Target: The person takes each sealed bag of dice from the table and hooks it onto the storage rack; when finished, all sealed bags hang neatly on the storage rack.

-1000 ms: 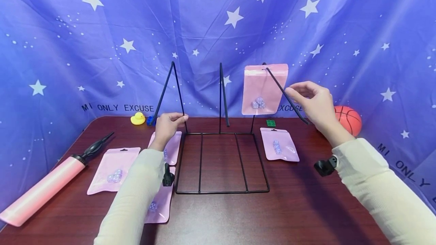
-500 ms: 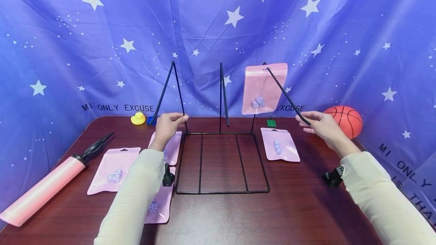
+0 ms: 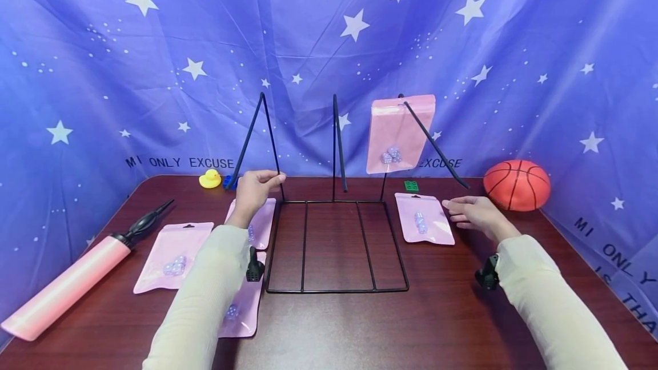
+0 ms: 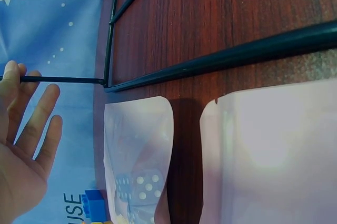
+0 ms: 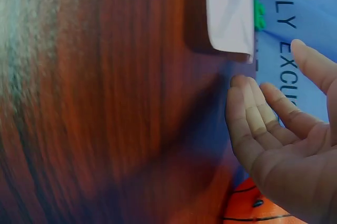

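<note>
A black wire rack (image 3: 337, 290) with three slanting prongs stands mid-table. Between thumb and index finger, my left hand (image 3: 253, 194) pinches its left upright; the left wrist view shows the other fingers spread. One pink pouch (image 3: 400, 130) with dice inside hangs from the right prong. My right hand (image 3: 475, 214) has its fingers extended just beside a second pink pouch (image 3: 436, 222), which lies flat right of the rack. In the right wrist view a small gap separates the fingertips from that pouch (image 5: 229, 13), and the palm holds nothing.
Left of the rack lie more pouches with dice: one outermost (image 3: 167, 244), one partly behind the left hand (image 3: 264, 222), one nearer (image 3: 245, 318). A pink hand pump (image 3: 72, 284), yellow duck (image 3: 209, 179), blue block (image 3: 229, 181), green block (image 3: 410, 185) and orange ball (image 3: 516, 185) are around.
My right hand has come down from beside the hanging pouch, past the right prong's tip, to the side of the pouch on the table. The left hand keeps its pinch on the upright.
</note>
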Tool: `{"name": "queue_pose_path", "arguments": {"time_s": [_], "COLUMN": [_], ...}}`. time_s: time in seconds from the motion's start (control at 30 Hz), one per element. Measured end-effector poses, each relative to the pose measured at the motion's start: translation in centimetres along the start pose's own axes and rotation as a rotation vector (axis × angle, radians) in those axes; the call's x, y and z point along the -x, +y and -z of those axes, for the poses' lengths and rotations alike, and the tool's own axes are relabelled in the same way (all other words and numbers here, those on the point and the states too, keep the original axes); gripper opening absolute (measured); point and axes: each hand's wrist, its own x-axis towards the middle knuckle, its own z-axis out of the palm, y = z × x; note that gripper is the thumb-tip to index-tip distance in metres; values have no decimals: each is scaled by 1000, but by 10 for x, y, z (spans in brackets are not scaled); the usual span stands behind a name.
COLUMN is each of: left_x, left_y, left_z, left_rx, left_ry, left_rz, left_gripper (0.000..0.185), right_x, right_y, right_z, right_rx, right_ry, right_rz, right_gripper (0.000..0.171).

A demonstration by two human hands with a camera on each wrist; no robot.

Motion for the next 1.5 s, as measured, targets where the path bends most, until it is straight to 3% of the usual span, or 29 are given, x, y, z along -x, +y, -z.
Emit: {"name": "queue_pose_path", "arguments": {"time_s": [0.17, 0.63, 0.9, 1.13, 1.5], "left_x": [0, 0, 1, 1, 1], "left_y": [0, 3, 3, 2, 3], "left_z": [0, 1, 0, 0, -1], "left_rx": [4, 5, 18, 23, 23], "left_ry": [-9, 6, 4, 1, -2], "left_rz": [6, 7, 6, 10, 15], "left_gripper": [32, 32, 31, 30, 31], "right_x": [-5, -15, -19, -18, -19], "right_y": [3, -6, -4, -5, 0], "right_z": [-9, -27, -30, -30, -26], "right_rx": [-9, 70, 19, -4, -67], "right_ry": [0, 146, 217, 226, 186], "right_rz": [-47, -144, -217, -260, -262], "right_gripper": [68, 56, 56, 56, 34]}}
